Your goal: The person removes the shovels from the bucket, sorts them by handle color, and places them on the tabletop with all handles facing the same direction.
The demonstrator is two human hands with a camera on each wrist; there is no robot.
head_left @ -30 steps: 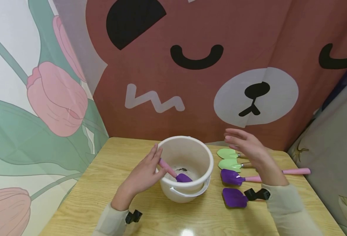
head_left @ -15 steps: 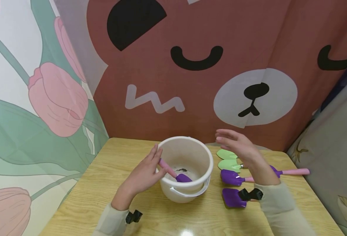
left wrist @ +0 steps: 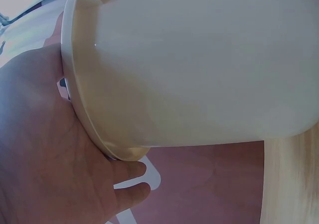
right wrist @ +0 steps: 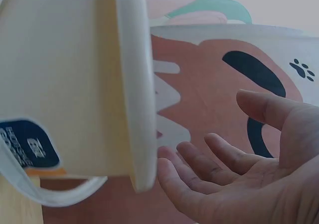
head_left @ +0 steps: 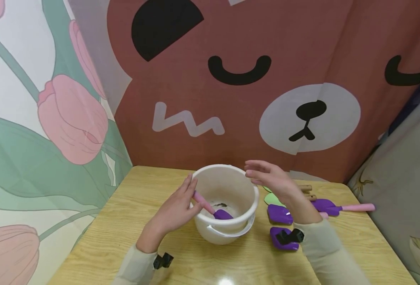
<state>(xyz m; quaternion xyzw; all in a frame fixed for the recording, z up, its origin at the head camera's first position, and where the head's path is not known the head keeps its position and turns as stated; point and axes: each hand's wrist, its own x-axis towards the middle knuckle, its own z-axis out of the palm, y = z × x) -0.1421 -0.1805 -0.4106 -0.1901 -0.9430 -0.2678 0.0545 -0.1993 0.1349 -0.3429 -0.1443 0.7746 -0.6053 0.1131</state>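
Note:
A white bucket (head_left: 215,183) with a white handle stands on the table. Inside it a small shovel (head_left: 223,214) with a purple blade leans its pink handle on the left rim. My left hand (head_left: 174,209) rests on that rim beside the pink handle, its fingers extended; in the left wrist view the palm (left wrist: 55,149) lies along the bucket's edge. My right hand (head_left: 275,180) is raised by the right rim, fingers loosely curved and holding nothing. The right wrist view shows a gap between its palm and the bucket (right wrist: 65,74), with the fingertips close to the rim.
Right of the bucket on the wooden table (head_left: 124,221) lie two green trowels (head_left: 274,199) and several purple shovels (head_left: 279,214) with pink handles, partly hidden by the right arm. A curtain with a bear print (head_left: 238,118) hangs behind. Dark bits lie on the bucket's bottom.
My right hand has moved left, from above the green trowels to the bucket's right rim. The left hand, bucket and shovel stay as they were.

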